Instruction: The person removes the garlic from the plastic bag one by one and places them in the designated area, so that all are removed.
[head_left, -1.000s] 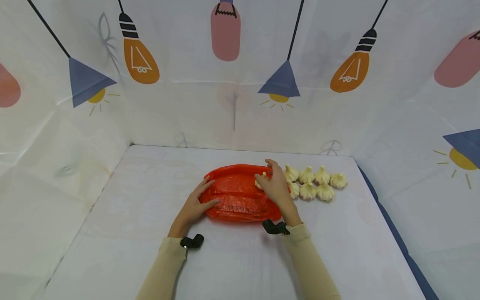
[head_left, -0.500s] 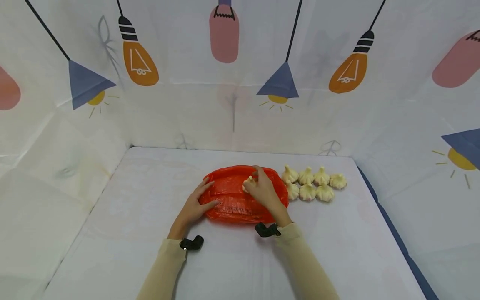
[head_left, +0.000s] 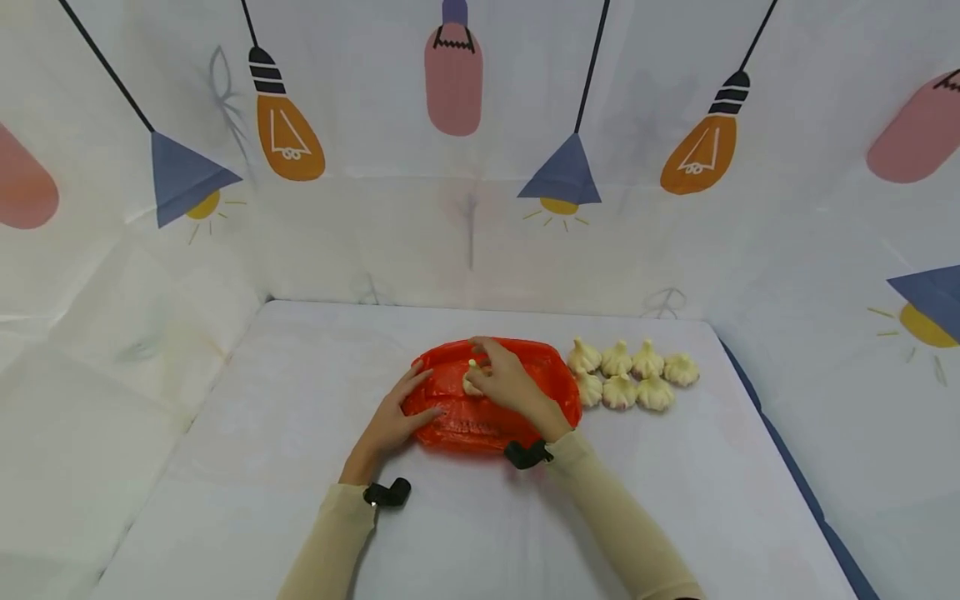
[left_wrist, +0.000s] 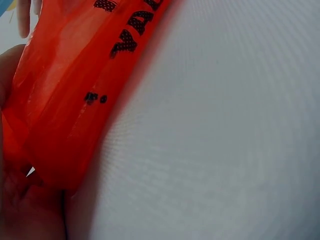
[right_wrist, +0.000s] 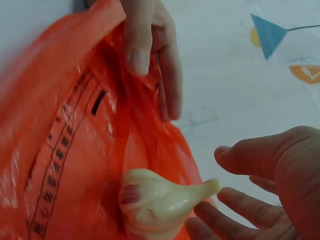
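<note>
A red plastic bag [head_left: 461, 429] with dark print lies spread on the table, its mouth opened wide. At its left side my left hand [head_left: 388, 423] holds the rim, thumb on the near side and fingers along the far left edge. On the bag sits one garlic bulb [right_wrist: 155, 205], its stem pointing toward my right hand [head_left: 513, 385]. That hand hovers over the bag; in the right wrist view its thumb [right_wrist: 250, 157] stands apart from the bulb and its fingers lie loosely behind the stem. The left wrist view shows the bag's printed side [left_wrist: 75, 100] close up.
Several more garlic bulbs [head_left: 619, 392] stand in two rows right of the bag. The white table [head_left: 262, 467] ends at a patterned curtain [head_left: 360, 242] behind and at the sides.
My right hand has carried the garlic bulb leftward over the bag, from near the rows to left of its middle; the thumb is now off it. The left hand stays at the bag.
</note>
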